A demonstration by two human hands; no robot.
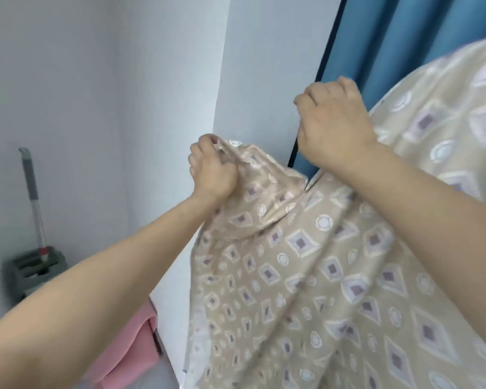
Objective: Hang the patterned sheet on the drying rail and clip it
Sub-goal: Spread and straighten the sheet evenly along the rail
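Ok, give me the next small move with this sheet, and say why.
Probably draw the left hand further left, away from the right hand, to spread the bunched edge. The left hand grips a gathered corner of the patterned sheet, which sags in folds between the hands. The right hand is curled at the sheet's top. No rail or clip is in view.
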